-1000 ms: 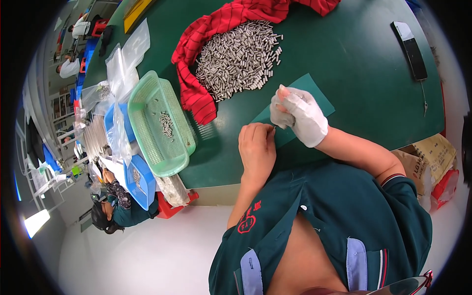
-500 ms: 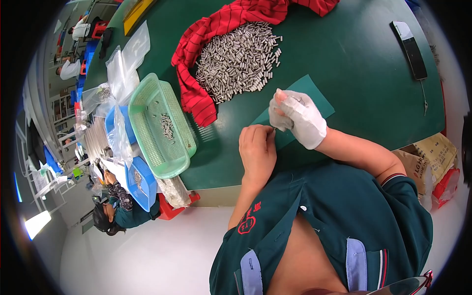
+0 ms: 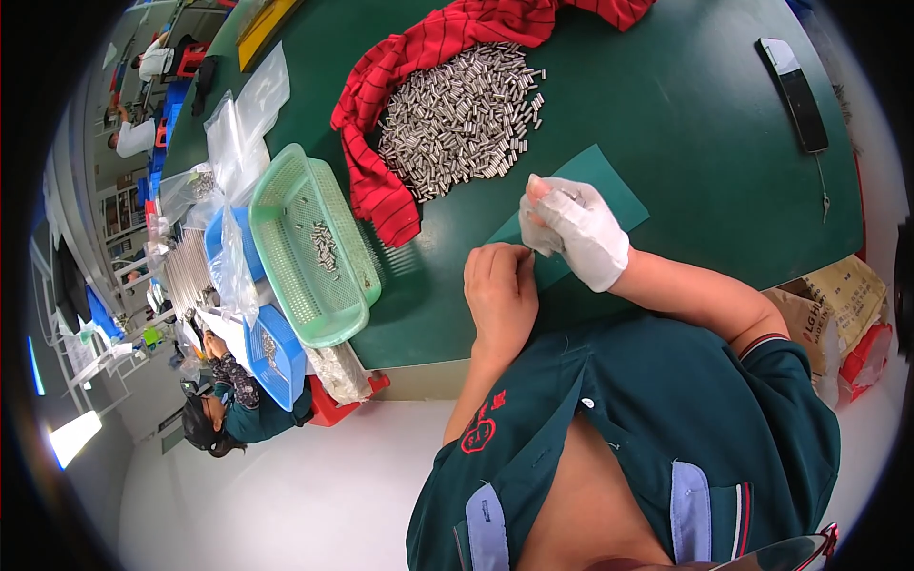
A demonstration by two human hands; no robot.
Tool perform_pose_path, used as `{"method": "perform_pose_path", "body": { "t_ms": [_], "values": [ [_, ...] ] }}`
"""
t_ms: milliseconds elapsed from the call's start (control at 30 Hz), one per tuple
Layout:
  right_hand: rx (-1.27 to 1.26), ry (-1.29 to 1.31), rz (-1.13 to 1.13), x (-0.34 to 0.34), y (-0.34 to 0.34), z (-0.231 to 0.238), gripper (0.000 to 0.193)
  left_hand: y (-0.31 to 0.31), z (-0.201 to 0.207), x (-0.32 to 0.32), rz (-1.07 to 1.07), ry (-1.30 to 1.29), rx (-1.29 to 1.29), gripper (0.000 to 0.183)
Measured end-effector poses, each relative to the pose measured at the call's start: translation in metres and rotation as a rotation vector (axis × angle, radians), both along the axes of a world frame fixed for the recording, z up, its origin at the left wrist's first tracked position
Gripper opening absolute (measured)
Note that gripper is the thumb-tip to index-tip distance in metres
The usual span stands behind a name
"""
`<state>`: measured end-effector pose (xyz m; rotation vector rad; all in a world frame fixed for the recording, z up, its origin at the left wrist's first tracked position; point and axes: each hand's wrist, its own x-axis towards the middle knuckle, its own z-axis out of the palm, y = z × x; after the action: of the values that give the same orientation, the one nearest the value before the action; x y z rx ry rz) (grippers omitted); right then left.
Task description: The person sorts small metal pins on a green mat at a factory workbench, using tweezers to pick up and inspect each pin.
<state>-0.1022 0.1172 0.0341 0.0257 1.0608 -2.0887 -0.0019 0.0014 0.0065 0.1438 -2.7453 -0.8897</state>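
Note:
My bare left hand [image 3: 502,297] rests at the table's near edge, its fingers curled and pinched together. What they hold, if anything, is too small to make out. Just right of it and slightly higher is my right hand [image 3: 578,234], in a white glove that leaves a fingertip bare. Its fingers are closed, and their contents are mostly hidden. Under and behind the right hand lies a flat green sheet [image 3: 609,190]. Farther off, a heap of short metal pins [image 3: 459,119] is bordered on its left and far side by a red striped cloth [image 3: 369,181].
A light green basket [image 3: 328,303] with some pins stands on the left, beside clear plastic bags [image 3: 249,124] and a blue basket [image 3: 286,376]. A black handheld device [image 3: 800,105] lies far right. A co-worker [image 3: 243,409] sits at lower left.
My right hand has shifted very slightly left, its fingers still closed. My left hand has barely moved. The heap of pins looks the same.

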Motion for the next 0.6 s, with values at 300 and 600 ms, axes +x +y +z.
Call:
{"method": "perform_pose_path", "body": {
  "t_ms": [300, 600],
  "values": [
    [0.04, 0.049, -0.026, 0.008, -0.004, 0.001, 0.046, 0.004, -0.01, 0.005, 0.055, 0.059, -0.002, 0.017],
    [0.047, 0.04, -0.104, 0.012, -0.01, -0.01, 0.04, 0.005, -0.018, 0.003, 0.062, 0.125, 0.014, 0.016]
  ]
}}
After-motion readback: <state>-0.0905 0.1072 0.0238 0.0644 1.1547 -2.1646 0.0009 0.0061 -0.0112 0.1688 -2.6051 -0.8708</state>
